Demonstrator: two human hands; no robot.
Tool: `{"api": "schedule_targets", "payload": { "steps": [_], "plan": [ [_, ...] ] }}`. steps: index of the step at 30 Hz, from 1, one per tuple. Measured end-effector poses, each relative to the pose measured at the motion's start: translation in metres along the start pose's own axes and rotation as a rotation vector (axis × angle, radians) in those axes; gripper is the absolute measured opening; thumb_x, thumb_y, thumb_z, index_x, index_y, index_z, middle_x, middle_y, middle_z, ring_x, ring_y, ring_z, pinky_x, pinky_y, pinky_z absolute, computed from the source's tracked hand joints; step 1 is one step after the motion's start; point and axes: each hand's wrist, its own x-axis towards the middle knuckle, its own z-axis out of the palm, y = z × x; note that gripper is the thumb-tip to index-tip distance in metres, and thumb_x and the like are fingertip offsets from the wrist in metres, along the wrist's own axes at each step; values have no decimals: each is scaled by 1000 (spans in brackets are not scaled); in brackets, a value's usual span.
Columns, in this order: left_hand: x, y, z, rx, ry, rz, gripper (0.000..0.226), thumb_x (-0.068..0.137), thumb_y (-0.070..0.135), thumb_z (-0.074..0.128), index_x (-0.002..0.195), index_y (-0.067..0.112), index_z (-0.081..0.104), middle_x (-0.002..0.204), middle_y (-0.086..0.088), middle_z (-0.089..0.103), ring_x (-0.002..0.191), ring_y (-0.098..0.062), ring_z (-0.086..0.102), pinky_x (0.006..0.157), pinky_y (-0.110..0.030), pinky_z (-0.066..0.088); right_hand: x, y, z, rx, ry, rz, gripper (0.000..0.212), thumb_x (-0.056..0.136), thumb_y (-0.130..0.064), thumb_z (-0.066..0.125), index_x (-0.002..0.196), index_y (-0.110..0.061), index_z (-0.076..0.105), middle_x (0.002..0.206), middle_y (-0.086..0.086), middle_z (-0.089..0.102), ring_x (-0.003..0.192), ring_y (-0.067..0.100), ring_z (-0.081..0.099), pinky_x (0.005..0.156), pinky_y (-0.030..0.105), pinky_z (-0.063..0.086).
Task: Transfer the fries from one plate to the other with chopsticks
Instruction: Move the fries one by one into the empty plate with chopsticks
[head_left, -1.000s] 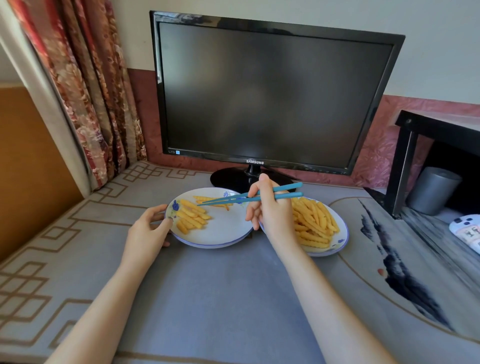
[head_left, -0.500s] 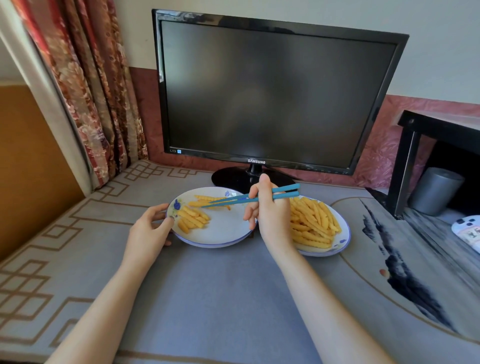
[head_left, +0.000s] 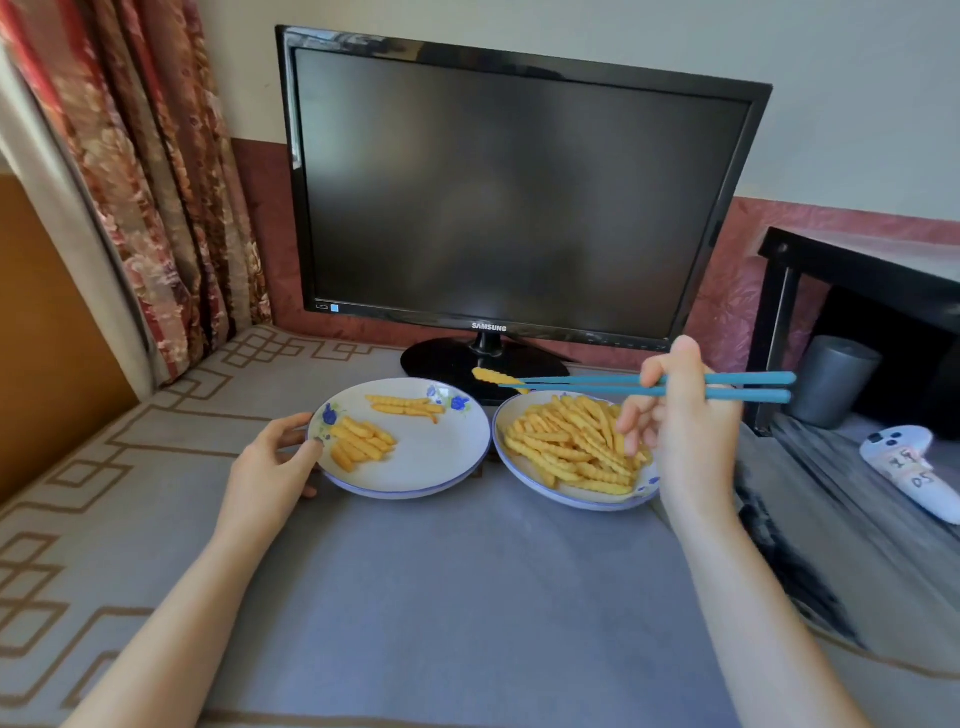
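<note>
Two white plates with blue flowers sit side by side on the grey mat. The left plate (head_left: 431, 457) holds two small groups of crinkle fries (head_left: 361, 441). A big heap of fries (head_left: 571, 441) fills the right plate (head_left: 571, 501). My left hand (head_left: 270, 467) holds the left plate's near-left rim, thumb on top. Above the right plate's right side, my right hand (head_left: 685, 431) grips blue chopsticks (head_left: 587, 384) that point left. Their tips pinch a single fry (head_left: 488, 375) in the air over the gap between the plates' far edges.
A dark monitor (head_left: 519, 197) stands right behind the plates, its black base (head_left: 467, 358) close to the held fry. At the right are a black shelf (head_left: 857, 270), a grey cylinder (head_left: 831, 379) and a white controller (head_left: 909, 467). A curtain (head_left: 156, 182) hangs at the left.
My right hand has moved right, from beside the left plate to over the right plate. The chopstick tips left the left plate's far fries and now hold one fry in the air.
</note>
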Motion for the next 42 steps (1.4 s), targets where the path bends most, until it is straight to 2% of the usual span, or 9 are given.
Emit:
{"api": "schedule_targets", "payload": {
  "steps": [5, 11, 17, 23, 29, 34, 38, 42],
  "plan": [
    [-2, 2, 1, -12, -1, 4, 32, 91, 9, 52, 123, 13, 59, 110, -5, 64, 65, -19, 59, 41, -6, 43, -3, -6, -43, -38, 113, -12, 41, 102, -27, 36, 67, -9, 46, 35, 7, 48, 26, 16, 36, 32, 14, 26],
    [-2, 2, 1, -12, 4, 2, 31, 91, 10, 52, 122, 13, 59, 110, -6, 64, 60, -21, 59, 41, -6, 42, -7, -9, -72, -85, 188, -6, 41, 102, -30, 36, 67, -10, 46, 36, 9, 49, 26, 16, 36, 32, 16, 26],
    [0, 0, 2, -11, 3, 2, 32, 92, 10, 53, 123, 13, 59, 111, -7, 64, 62, -20, 59, 41, -6, 43, -16, -10, -83, -124, 168, -1, 41, 102, -29, 34, 68, -10, 45, 36, 6, 48, 25, 16, 34, 31, 16, 23],
    [1, -1, 1, 4, -1, 1, 32, 92, 12, 53, 123, 15, 59, 110, -5, 65, 57, -25, 60, 42, -7, 43, -20, -4, -89, -191, 105, -10, 40, 101, -30, 35, 69, -10, 47, 40, 13, 51, 27, 17, 33, 33, 19, 24],
    [0, -1, 2, -13, 0, 9, 32, 91, 9, 53, 122, 14, 58, 108, -4, 64, 59, -22, 60, 42, -7, 44, -21, -12, -84, -155, 101, -48, 40, 102, -30, 34, 71, -9, 48, 41, 13, 50, 28, 16, 32, 33, 21, 23],
    [0, -2, 2, -28, -3, 9, 33, 91, 9, 53, 124, 13, 58, 109, -3, 64, 61, -21, 60, 43, -10, 47, -23, -14, -58, -98, 34, -49, 40, 102, -27, 34, 68, -10, 48, 38, 10, 49, 28, 17, 32, 35, 23, 22],
    [1, -3, 1, -18, -3, 5, 32, 91, 12, 53, 123, 15, 58, 110, -3, 64, 59, -22, 61, 43, -9, 46, -26, -7, -16, -37, -107, 28, 41, 102, -29, 37, 68, -9, 50, 39, 12, 47, 28, 17, 33, 33, 16, 24],
    [2, -3, 1, -18, -5, 1, 32, 91, 13, 53, 123, 16, 58, 110, -2, 65, 58, -22, 60, 43, -9, 46, -30, 5, 31, 2, -275, 72, 40, 102, -26, 39, 68, -7, 49, 40, 13, 46, 26, 15, 35, 32, 17, 26]
  ]
}}
